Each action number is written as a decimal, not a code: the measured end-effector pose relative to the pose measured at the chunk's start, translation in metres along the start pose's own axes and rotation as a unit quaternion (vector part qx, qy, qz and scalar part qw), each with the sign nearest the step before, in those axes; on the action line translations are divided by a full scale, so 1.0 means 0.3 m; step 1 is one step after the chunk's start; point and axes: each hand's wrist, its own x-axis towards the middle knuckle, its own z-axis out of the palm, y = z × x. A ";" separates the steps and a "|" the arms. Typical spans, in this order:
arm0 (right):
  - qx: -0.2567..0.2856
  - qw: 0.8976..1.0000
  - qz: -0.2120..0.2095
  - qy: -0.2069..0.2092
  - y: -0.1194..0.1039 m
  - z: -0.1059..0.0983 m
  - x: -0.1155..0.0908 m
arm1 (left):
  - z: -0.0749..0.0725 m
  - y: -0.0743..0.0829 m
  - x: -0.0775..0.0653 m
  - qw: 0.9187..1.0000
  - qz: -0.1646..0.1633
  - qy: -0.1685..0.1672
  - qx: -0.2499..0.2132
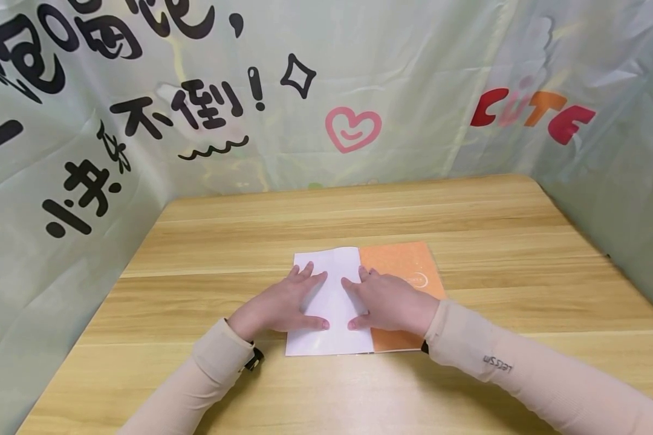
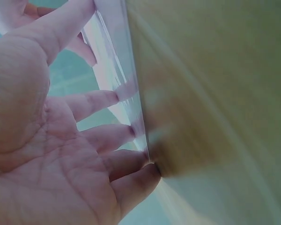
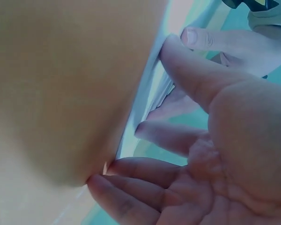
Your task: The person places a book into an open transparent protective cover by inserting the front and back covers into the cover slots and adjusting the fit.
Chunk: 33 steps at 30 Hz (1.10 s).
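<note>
A smooth white page [image 1: 335, 302] lies flat on the table, and an orange cover-like sheet [image 1: 399, 255] with a small white curved mark adjoins it on the right. Whether the two are joined as one booklet I cannot tell. My left hand [image 1: 289, 304] rests on the left part of the page, fingers spread and thumb pointing inward. From the other side my right hand [image 1: 394, 303] reaches across the orange sheet, its fingertips touching the white page near its middle. The two thumbs face each other a short way apart. In both wrist views the fingertips touch the surface.
The wooden table [image 1: 223, 235] extends on all sides of the paper. Behind it and at both sides hangs a pale curtain [image 1: 424, 90] with printed lettering and a pink heart. Dark bands [image 1: 254, 359] show at the wrists beneath light sleeves [image 1: 462, 344].
</note>
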 end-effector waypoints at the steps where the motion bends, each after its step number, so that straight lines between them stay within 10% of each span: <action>1: 0.006 1.000 -0.003 0.002 0.005 0.000 -0.002 | 0.001 0.000 0.001 1.000 -0.001 0.000 0.002; 14: 0.115 0.993 -0.009 0.015 0.111 -0.028 -0.014 | -0.011 0.016 0.004 1.000 -0.015 -0.001 0.020; 33: 0.099 0.991 0.085 0.010 0.385 -0.095 0.038 | -0.023 0.016 0.012 0.999 -0.021 -0.013 0.024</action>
